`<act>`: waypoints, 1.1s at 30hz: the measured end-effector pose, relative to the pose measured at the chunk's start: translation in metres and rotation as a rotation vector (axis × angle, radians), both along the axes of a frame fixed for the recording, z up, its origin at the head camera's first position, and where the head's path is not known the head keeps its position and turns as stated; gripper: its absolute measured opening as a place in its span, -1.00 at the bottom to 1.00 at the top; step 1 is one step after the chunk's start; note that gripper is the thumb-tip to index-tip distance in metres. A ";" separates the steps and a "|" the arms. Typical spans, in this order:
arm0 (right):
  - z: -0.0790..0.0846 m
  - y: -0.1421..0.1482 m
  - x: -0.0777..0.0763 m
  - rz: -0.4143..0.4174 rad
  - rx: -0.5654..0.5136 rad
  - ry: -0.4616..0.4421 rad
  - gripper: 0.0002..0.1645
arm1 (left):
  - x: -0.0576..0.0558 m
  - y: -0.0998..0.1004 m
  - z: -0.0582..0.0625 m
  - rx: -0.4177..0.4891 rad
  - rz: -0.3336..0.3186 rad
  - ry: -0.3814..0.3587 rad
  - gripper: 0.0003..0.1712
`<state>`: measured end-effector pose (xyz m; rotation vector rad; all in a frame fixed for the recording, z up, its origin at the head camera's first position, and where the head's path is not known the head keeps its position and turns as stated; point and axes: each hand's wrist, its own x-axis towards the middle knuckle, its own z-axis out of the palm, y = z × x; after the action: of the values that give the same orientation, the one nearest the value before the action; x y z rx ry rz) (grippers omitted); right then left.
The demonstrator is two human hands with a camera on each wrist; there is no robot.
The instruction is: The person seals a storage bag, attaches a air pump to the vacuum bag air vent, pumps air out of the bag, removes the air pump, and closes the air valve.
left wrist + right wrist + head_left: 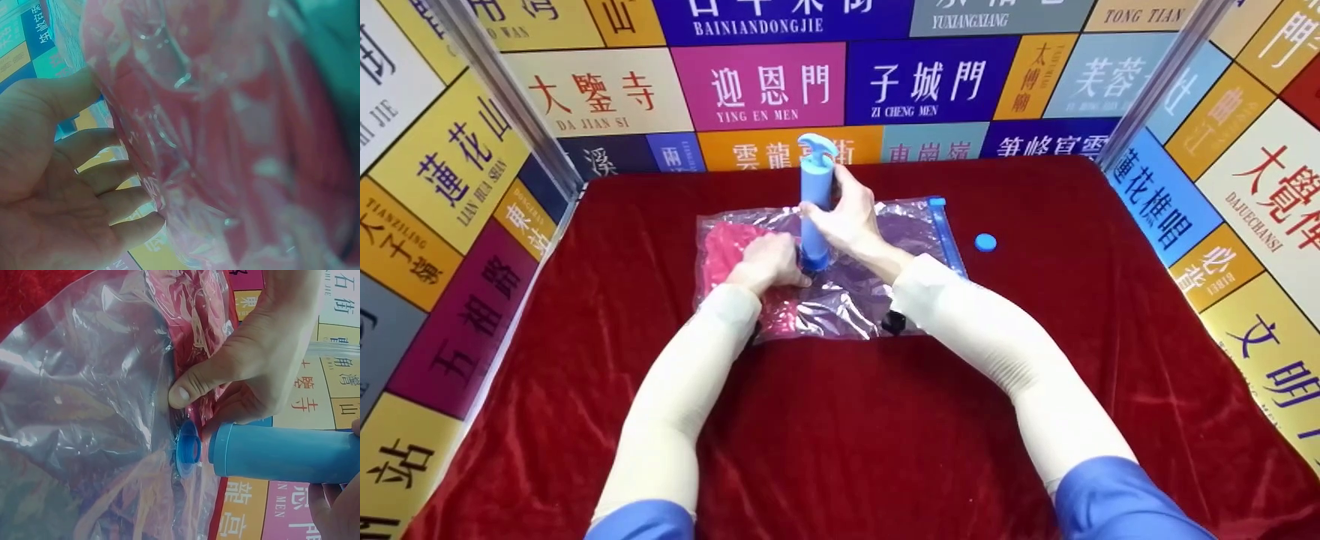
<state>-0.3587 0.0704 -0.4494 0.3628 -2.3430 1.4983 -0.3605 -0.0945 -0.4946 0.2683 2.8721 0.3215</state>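
Note:
My right hand (847, 214) grips a blue hand pump (815, 184) that stands upright over a clear plastic storage bag (840, 311). The pump has a curved handle at its top. Its lower end faces the bag's round blue valve (188, 449), with a small gap between them in the right wrist view. Beside the valve, my left hand (771, 264) holds the bag, its thumb (194, 388) lying on the plastic. Pinkish-red folded cloth (731, 244) fills the bag's left part. In the left wrist view the bag's plastic (219, 140) covers much of the picture, close to my fingers.
A round blue cap (985, 242) lies on the dark red cloth (840, 435) right of the bag. Along the bag's right edge runs a blue zip seal (949, 236) with a slider (936, 202). Printed panels (757, 84) stand around the back and sides.

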 end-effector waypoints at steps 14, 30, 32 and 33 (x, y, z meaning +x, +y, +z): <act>0.007 0.015 -0.003 -0.031 -0.014 0.029 -0.37 | 0.000 -0.001 0.000 0.006 -0.012 0.005 -0.33; 0.018 0.038 -0.007 -0.100 0.039 0.021 -0.36 | 0.002 0.000 -0.001 0.036 -0.012 0.036 -0.11; 0.018 0.042 -0.007 -0.106 0.038 0.017 -0.36 | 0.002 -0.001 -0.002 0.042 -0.013 0.035 -0.10; 0.018 0.044 -0.008 -0.109 0.037 0.015 -0.36 | 0.002 -0.001 -0.002 0.045 -0.014 0.036 -0.08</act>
<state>-0.3665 0.1148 -0.4311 0.2498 -2.3413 1.3997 -0.3587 -0.0952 -0.4963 0.3048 2.9001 0.3832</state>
